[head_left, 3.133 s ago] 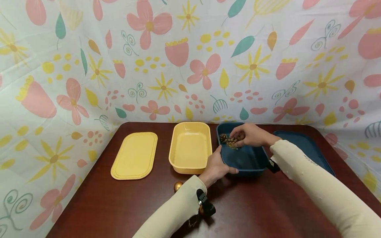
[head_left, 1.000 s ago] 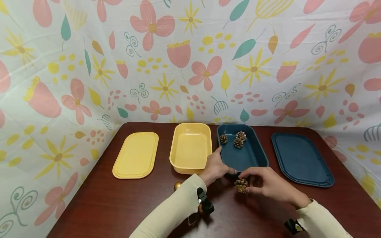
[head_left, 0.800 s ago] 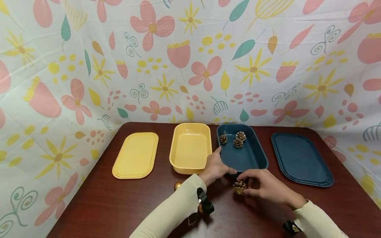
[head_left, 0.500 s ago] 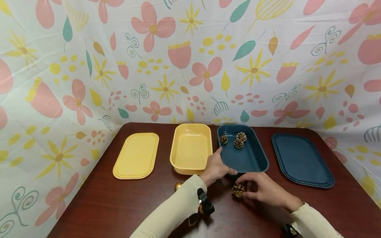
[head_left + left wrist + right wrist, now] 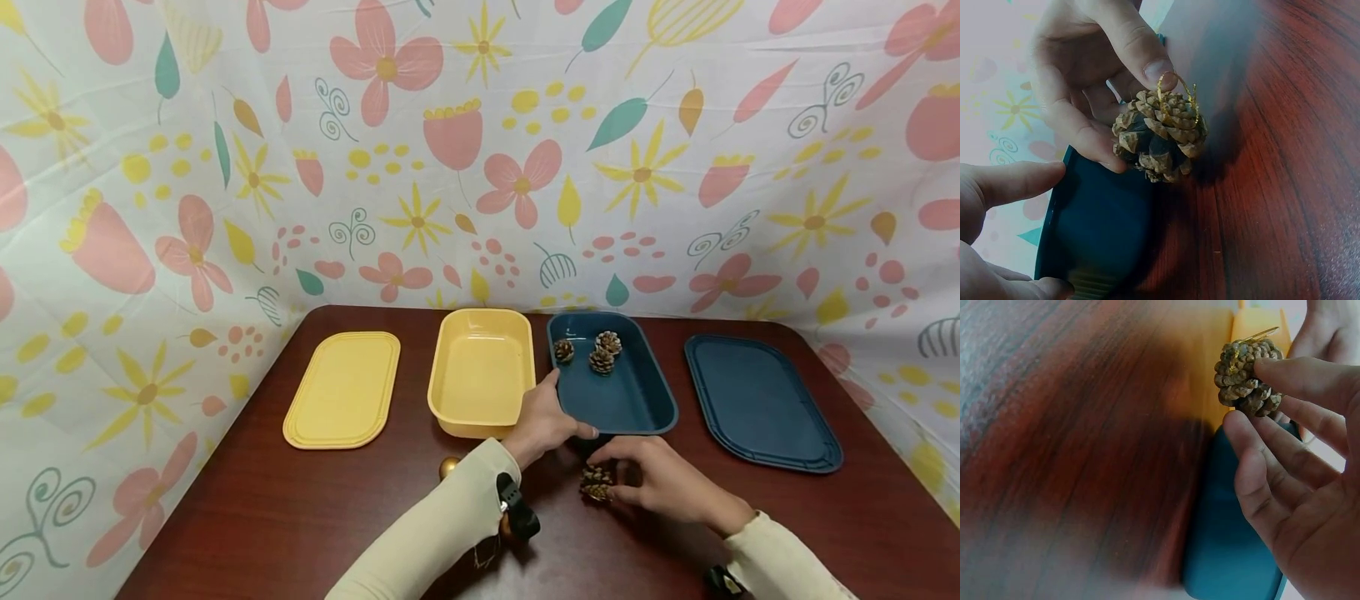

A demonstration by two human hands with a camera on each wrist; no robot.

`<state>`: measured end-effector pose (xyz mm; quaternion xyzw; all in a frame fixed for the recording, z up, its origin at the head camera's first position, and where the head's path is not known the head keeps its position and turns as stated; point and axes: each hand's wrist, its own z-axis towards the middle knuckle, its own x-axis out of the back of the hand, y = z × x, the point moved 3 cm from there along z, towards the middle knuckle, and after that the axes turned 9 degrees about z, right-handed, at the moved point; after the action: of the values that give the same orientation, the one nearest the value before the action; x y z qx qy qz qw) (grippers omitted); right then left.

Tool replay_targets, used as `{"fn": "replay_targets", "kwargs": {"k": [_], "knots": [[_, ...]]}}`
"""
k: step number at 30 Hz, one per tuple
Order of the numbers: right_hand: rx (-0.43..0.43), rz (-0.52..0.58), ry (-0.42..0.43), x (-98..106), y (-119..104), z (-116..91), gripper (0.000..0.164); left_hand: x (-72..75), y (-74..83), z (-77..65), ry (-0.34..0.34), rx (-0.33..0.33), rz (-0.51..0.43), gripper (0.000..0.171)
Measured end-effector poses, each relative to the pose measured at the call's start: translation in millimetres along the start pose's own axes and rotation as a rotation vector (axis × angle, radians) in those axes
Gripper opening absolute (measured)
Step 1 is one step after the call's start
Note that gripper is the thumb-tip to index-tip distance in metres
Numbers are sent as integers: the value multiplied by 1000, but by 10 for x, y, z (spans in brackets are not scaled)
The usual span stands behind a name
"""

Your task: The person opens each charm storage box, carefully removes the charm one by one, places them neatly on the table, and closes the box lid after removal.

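Note:
Between thumb and fingertips, my right hand (image 5: 663, 483) pinches a brown pine cone (image 5: 596, 483) just in front of the blue box (image 5: 622, 404). In the left wrist view a gold loop (image 5: 1196, 105) stands on the cone (image 5: 1159, 134). From the views I cannot tell whether the cone touches the table. My left hand (image 5: 542, 421) rests at the box's front left corner, thumb along the front rim and fingers stretched along the left side. Inside the box, three more pine cones (image 5: 602, 361) lie toward the back left.
A yellow box (image 5: 442, 408) stands left of the blue one. A yellow lid (image 5: 342, 392) lies at the far left, a blue lid (image 5: 765, 404) at the right. Near my left sleeve sits a gold ball (image 5: 448, 467). A patterned cloth (image 5: 450, 167) hangs behind the table.
Three seconds ago my right hand was inside the blue box over the cones. It has come out in front with a pine cone, then shifted slightly left. My left hand has stayed put.

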<state>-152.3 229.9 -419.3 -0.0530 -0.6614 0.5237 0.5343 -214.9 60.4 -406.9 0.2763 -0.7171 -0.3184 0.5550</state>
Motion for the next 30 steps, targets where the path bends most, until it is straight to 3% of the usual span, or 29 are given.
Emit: {"fn": "replay_targets", "kwargs": {"k": [16, 30], "knots": [[-16, -24, -6, -32, -3, -3, 36, -4, -1, -5, -5, 5, 3, 110], [30, -50, 8, -44, -9, 8, 35, -2, -2, -11, -8, 5, -8, 108]]}}
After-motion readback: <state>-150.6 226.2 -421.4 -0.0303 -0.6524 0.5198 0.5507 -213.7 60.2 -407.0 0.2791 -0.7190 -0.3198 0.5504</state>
